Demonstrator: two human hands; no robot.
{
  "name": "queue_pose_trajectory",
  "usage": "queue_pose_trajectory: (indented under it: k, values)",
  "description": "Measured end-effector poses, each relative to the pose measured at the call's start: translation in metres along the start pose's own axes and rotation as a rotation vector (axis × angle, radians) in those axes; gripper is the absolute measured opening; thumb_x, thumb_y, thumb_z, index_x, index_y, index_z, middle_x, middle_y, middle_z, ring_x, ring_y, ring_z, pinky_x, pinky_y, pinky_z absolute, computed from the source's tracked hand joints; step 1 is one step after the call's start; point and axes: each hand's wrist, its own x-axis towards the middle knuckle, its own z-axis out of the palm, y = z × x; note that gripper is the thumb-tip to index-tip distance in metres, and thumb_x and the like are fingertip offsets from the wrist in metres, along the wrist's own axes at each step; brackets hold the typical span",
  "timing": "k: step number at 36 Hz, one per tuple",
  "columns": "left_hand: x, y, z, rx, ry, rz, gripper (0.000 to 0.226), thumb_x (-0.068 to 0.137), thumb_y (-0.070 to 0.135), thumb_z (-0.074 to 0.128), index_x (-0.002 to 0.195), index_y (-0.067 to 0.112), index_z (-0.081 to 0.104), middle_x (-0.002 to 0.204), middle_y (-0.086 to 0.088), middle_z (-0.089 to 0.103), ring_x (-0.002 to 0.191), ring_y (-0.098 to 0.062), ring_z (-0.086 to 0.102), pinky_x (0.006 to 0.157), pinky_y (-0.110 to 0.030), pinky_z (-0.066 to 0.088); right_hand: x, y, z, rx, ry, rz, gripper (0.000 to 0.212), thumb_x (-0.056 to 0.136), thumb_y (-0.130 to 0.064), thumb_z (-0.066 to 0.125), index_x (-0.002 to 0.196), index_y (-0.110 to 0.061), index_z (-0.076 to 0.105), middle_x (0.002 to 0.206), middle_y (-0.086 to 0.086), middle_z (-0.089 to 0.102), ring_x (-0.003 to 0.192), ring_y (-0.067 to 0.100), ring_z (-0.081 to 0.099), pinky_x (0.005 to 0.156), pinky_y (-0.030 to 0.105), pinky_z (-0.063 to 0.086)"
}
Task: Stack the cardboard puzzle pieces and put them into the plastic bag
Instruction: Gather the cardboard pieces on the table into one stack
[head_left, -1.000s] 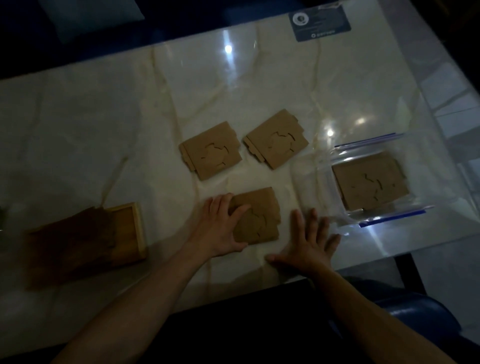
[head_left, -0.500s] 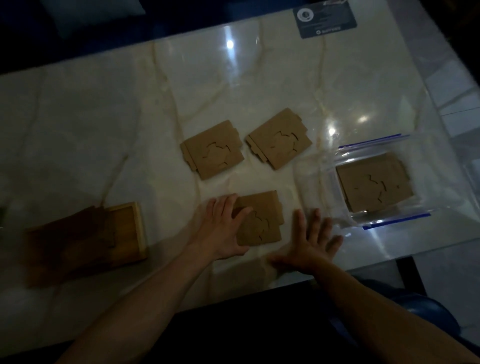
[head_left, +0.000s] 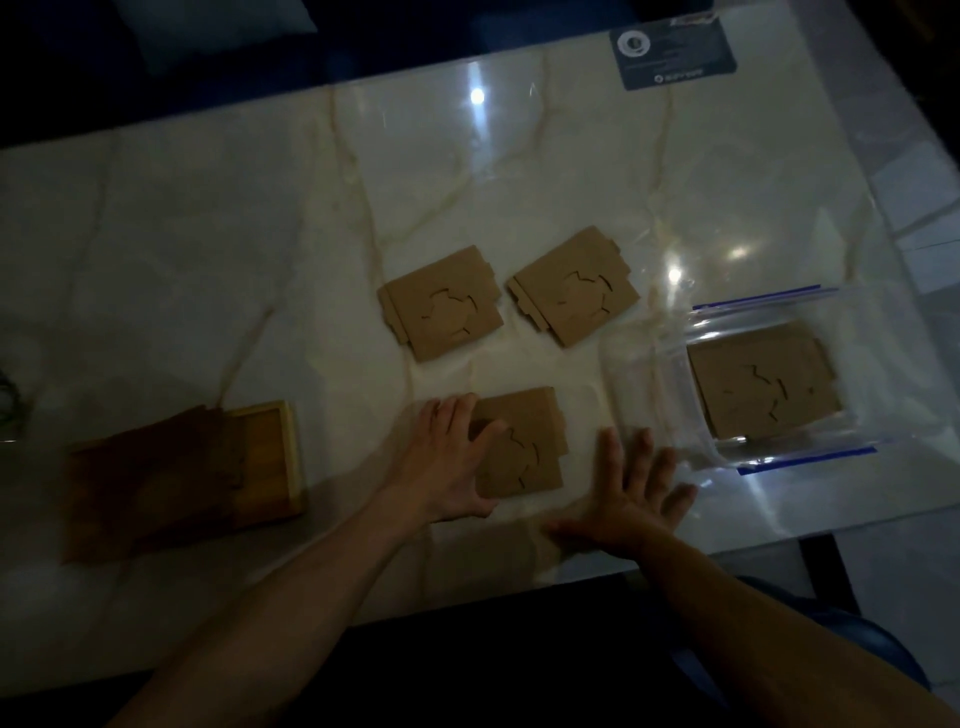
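Three brown cardboard puzzle stacks lie on the marble table. The near stack (head_left: 530, 447) sits under my left hand (head_left: 447, 462), whose fingers and thumb rest on its left part. Two more stacks lie farther back: the left stack (head_left: 441, 304) and the right stack (head_left: 574, 286). A clear plastic bag (head_left: 649, 374) with blue zip strips lies at the right, and another cardboard stack (head_left: 761, 384) is inside it. My right hand (head_left: 631, 488) lies flat on the table with fingers spread, between the near stack and the bag, holding nothing.
A wooden tray (head_left: 270, 457) with a dark brown sheet over its left part sits at the near left. A dark card (head_left: 672, 52) lies at the table's far right corner. The table's near edge runs just below my hands.
Both hands stay nearly where they were; the left hand remains on the near stack and the right hand stays flat beside it. The view has shifted slightly.
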Motion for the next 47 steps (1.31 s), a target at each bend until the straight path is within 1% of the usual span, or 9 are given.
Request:
queue_pose_trajectory:
  k: [6, 10, 15, 19, 24, 28, 32, 38, 47]
  values:
    - [-0.018, -0.026, 0.003, 0.059, -0.006, -0.010, 0.098, 0.057, 0.079, 0.052, 0.138, 0.032, 0.025, 0.146, -0.018, 0.023, 0.133, -0.040, 0.026, 0.113, -0.056, 0.018, 0.000, 0.003, 0.002, 0.021, 0.003, -0.036, 0.147, 0.039, -0.095, 0.059, 0.130, -0.049, -0.047, 0.122, -0.009, -0.069, 0.122, 0.033, -0.054, 0.099, 0.058, -0.029]
    - [-0.026, -0.032, 0.007, 0.064, -0.003, -0.016, 0.098, 0.058, 0.079, 0.051, 0.139, 0.031, 0.025, 0.147, -0.018, 0.022, 0.134, -0.040, 0.026, 0.113, -0.057, 0.017, 0.004, 0.006, 0.003, 0.026, 0.003, -0.041, 0.148, 0.036, -0.096, 0.058, 0.129, -0.050, -0.047, 0.120, -0.010, -0.070, 0.121, 0.033, -0.055, 0.101, 0.060, -0.027]
    - [-0.027, -0.031, 0.009, 0.036, -0.012, -0.028, 0.098, 0.058, 0.080, 0.050, 0.140, 0.032, 0.024, 0.150, -0.014, 0.016, 0.137, -0.039, 0.022, 0.114, -0.059, 0.014, 0.012, 0.010, 0.013, 0.091, 0.050, -0.029, 0.152, 0.024, -0.102, 0.052, 0.134, -0.052, -0.041, 0.128, -0.015, -0.066, 0.111, 0.022, -0.065, 0.094, 0.059, -0.031]
    - [-0.027, -0.032, 0.011, 0.020, -0.027, -0.035, 0.099, 0.060, 0.081, 0.048, 0.141, 0.033, 0.019, 0.154, -0.013, 0.009, 0.140, -0.038, 0.015, 0.115, -0.058, 0.009, 0.013, 0.005, 0.016, 0.142, 0.113, -0.042, 0.156, 0.022, -0.096, 0.060, 0.138, -0.052, -0.035, 0.131, -0.014, -0.063, 0.129, 0.036, -0.047, 0.096, 0.064, -0.025]
    - [-0.033, -0.033, 0.015, -0.047, 0.042, -0.053, 0.100, 0.060, 0.086, 0.043, 0.142, 0.034, 0.019, 0.158, -0.009, -0.002, 0.145, -0.034, -0.002, 0.116, -0.056, 0.006, 0.013, -0.009, 0.015, 0.155, 0.157, -0.055, 0.151, 0.032, -0.074, 0.079, 0.133, -0.062, -0.034, 0.128, -0.010, -0.066, 0.132, 0.044, -0.043, 0.100, 0.076, -0.015]
    - [-0.027, -0.048, 0.007, -0.164, 0.097, -0.146, 0.089, 0.068, 0.082, 0.041, 0.140, 0.034, 0.023, 0.156, -0.006, 0.010, 0.142, -0.032, 0.008, 0.115, -0.054, 0.013, 0.012, -0.025, 0.013, 0.163, 0.142, -0.001, 0.160, 0.030, -0.075, 0.081, 0.131, -0.057, -0.041, 0.144, 0.005, -0.054, 0.127, 0.043, -0.047, 0.098, 0.078, -0.016]
    - [-0.001, -0.076, -0.009, -0.197, 0.069, -0.222, 0.083, 0.074, 0.075, 0.043, 0.142, 0.030, 0.026, 0.154, -0.008, 0.020, 0.140, -0.033, 0.019, 0.115, -0.051, 0.014, 0.011, -0.035, 0.004, 0.158, 0.087, 0.056, 0.169, 0.024, -0.069, 0.087, 0.125, -0.055, -0.048, 0.141, 0.008, -0.058, 0.127, 0.047, -0.049, 0.098, 0.081, -0.015]
    - [0.049, -0.109, -0.037, -0.200, 0.167, -0.316, 0.081, 0.073, 0.066, 0.056, 0.138, 0.023, 0.035, 0.146, -0.008, 0.034, 0.133, -0.030, 0.029, 0.110, -0.048, 0.021, 0.002, -0.043, -0.008, 0.141, 0.016, 0.069, 0.169, 0.031, -0.067, 0.089, 0.121, -0.050, -0.054, 0.137, 0.010, -0.061, 0.127, 0.051, -0.046, 0.102, 0.082, -0.010]
    - [0.105, -0.114, -0.063, -0.195, 0.036, -0.289, 0.103, 0.058, 0.074, 0.066, 0.141, 0.040, 0.016, 0.159, -0.006, 0.003, 0.144, -0.034, 0.006, 0.115, -0.056, 0.011, 0.009, -0.041, -0.006, 0.149, -0.001, 0.075, 0.170, 0.027, -0.069, 0.088, 0.122, -0.052, -0.052, 0.133, 0.006, -0.064, 0.124, 0.048, -0.051, 0.100, 0.082, -0.012]
